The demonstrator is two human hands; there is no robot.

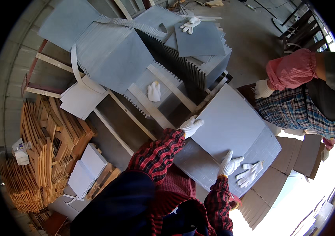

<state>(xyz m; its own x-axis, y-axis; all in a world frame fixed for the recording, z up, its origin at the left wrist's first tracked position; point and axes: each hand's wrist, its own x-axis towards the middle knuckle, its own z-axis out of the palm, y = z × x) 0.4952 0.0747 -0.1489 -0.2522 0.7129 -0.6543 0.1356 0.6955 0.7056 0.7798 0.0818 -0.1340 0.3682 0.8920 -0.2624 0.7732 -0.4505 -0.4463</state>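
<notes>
We're looking down at a grey slab (230, 122) lying on top of a stack (210, 169) of the same slabs, right in front of us. Our left hand (190, 126), in a white glove, grips the slab's left edge, fingers curled over the rim and thumb out. Our right hand (228, 164), gloved too, lies flat on the near edge of the slab, fingers loosely spread and pressing down, pinching nothing. Just right of it a spare glove (249, 174) lies limp on the stack.

Across the slab a co-worker in a pink sleeve (291, 70) and checked apron (297, 112) has a gloved hand (262, 89) at the slab's far corner; whether it grips, we can't tell.

Beyond, taller stacks of ribbed grey slabs (112, 51) stand bound with white straps (77, 70). One glove (154, 91) lies on a low stack, another (190, 24) on the far one. To our left sits a heap of wooden slats (45, 149), with loose pale slabs (88, 165) beside it. Flat cardboard (297, 157) lies at the right, by the co-worker.
</notes>
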